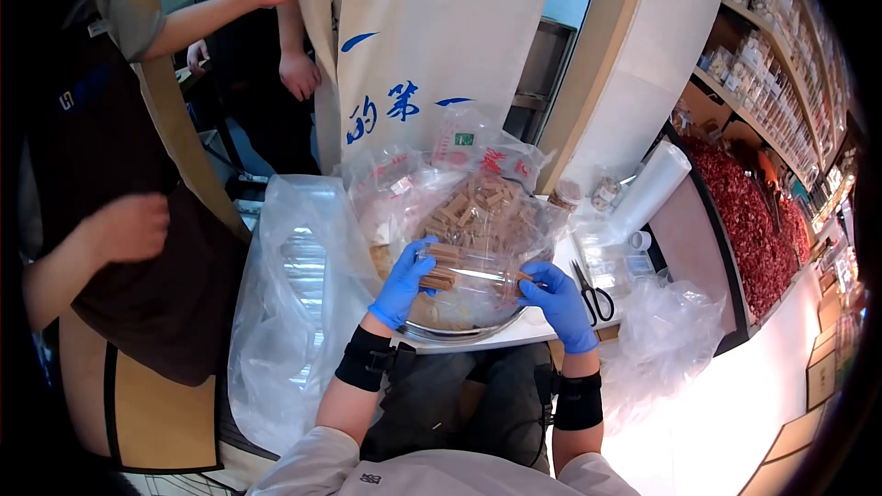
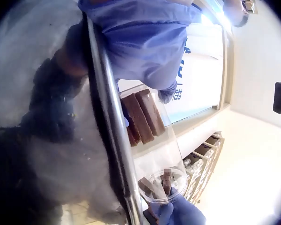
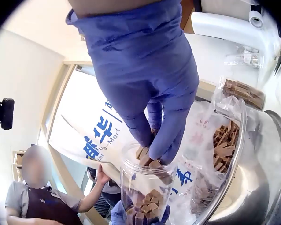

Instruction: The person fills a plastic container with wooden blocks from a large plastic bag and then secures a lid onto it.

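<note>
A clear plastic jar (image 1: 478, 277) lies nearly level in the head view, over the near side of a metal bowl (image 1: 441, 334). My blue-gloved left hand (image 1: 401, 287) grips its base end, where brown sticks (image 2: 144, 117) show through the wall. At the mouth, my gloved right hand (image 1: 559, 305) has its fingers curled on several brown pieces (image 3: 147, 157), partly inside the rim. More pieces are deeper in the jar (image 3: 145, 185). Beyond the jar, a heap of brown sticks (image 1: 482, 211) rests in an open plastic bag within the bowl.
Black scissors (image 1: 595, 298), small jars (image 1: 606, 193) and a plastic roll (image 1: 654, 186) are right of the bowl. Crumpled plastic (image 1: 663, 326) lies by the table edge. A large clear bag (image 1: 299, 312) is at left, beside a person in a dark apron (image 1: 129, 174).
</note>
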{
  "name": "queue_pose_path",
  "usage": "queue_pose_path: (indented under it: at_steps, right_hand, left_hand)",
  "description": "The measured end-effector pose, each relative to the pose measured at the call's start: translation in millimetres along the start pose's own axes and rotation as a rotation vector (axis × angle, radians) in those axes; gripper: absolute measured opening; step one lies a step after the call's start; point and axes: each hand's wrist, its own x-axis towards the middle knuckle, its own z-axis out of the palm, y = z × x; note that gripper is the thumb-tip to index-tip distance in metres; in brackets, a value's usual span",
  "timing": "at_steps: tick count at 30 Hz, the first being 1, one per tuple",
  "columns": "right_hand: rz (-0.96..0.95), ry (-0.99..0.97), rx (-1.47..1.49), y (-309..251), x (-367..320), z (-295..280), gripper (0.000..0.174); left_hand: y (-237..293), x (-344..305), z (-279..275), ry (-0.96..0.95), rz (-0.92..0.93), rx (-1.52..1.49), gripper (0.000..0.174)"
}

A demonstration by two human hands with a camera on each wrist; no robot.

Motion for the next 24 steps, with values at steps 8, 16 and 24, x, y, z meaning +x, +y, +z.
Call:
queue_pose_path:
  at_steps: [8, 16, 24]
  right_hand:
    - [-0.033, 0.069, 0.0, -0.2, -0.4, 24.9, 0.026]
    - [-0.098, 0.191, 0.001, 25.8, 3.8, 23.7, 0.028]
    - [-0.124, 0.166, -0.12, 27.9, 1.1, 16.6, 0.029]
  left_hand:
    - [4.8, -4.4, 4.3, 0.017, -0.011, 0.092, 0.043]
    - [6.4, -5.9, 7.1, 0.052, -0.035, 0.11, 0.043]
    - [6.6, -5.3, 7.8, 0.045, -0.019, 0.142, 0.04]
